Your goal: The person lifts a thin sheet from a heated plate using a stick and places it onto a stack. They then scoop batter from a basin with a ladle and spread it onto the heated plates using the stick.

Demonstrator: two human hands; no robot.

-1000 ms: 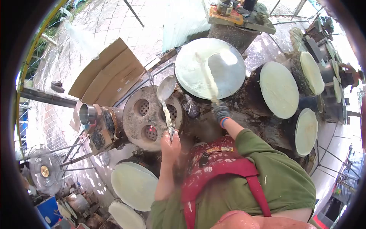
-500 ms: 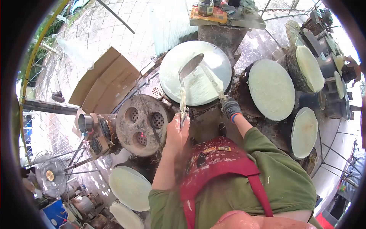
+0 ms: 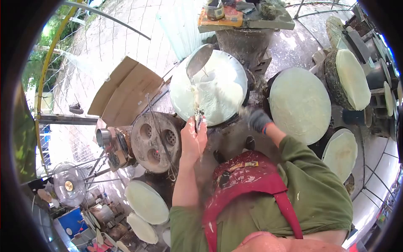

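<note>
My left hand (image 3: 193,140) grips the batter-coated handle of a metal ladle (image 3: 198,59), whose bowl is over the far left of a round griddle (image 3: 226,65) covered in white batter. My right hand (image 3: 257,119), in a dark glove, holds a thin spreader stick (image 3: 228,101) that reaches blurred across the griddle's near side. I wear a green shirt and a red apron splashed with batter.
A round three-hole stove top (image 3: 155,140) sits to the left, with cardboard (image 3: 124,90) behind it. Batter-covered round griddles (image 3: 299,105) stand to the right and more (image 3: 147,201) at lower left. A cluttered stand (image 3: 243,17) is at the back, a fan (image 3: 67,185) at far left.
The ladle has swung from over the stove top to over the griddle's far left. Batter now covers most of the griddle. The stick has swept across the near side.
</note>
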